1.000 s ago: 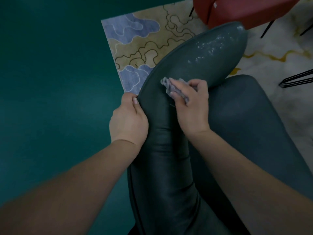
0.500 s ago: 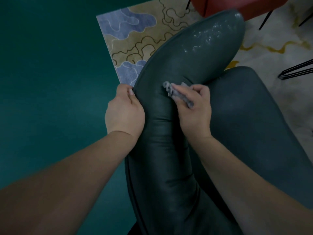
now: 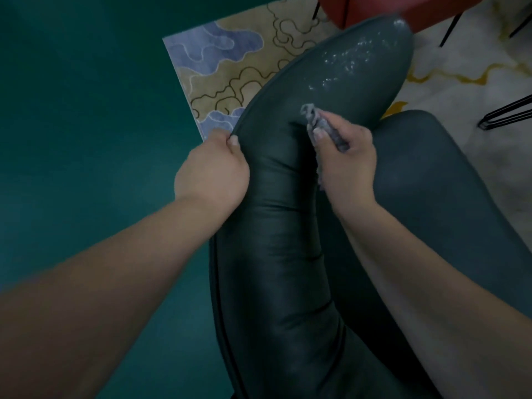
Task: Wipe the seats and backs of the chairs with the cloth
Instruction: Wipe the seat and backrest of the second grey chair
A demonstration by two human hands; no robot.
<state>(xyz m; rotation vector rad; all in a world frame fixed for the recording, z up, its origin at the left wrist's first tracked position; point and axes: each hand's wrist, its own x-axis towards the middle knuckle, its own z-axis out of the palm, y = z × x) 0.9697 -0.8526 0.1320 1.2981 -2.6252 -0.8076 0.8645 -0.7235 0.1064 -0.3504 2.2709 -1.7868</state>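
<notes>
A dark green leather chair fills the middle of the head view; its curved back (image 3: 288, 226) runs from the bottom up to the top right, and its seat (image 3: 431, 174) lies to the right. White specks dot the far end of the back (image 3: 345, 61). My left hand (image 3: 211, 171) grips the back's left edge, thumb on the piping. My right hand (image 3: 347, 162) holds a small crumpled grey cloth (image 3: 316, 119) and presses it against the inner face of the back.
A red chair (image 3: 374, 7) with thin black legs stands at the top right. A patterned blue and tan rug (image 3: 230, 67) lies on the teal floor (image 3: 86, 125). A black wire leg (image 3: 506, 113) shows at the right over a pale marbled rug (image 3: 460, 61).
My right hand with the cloth has slid a little along the chair back. My left hand keeps its grip on the edge. The camera has shifted slightly.
</notes>
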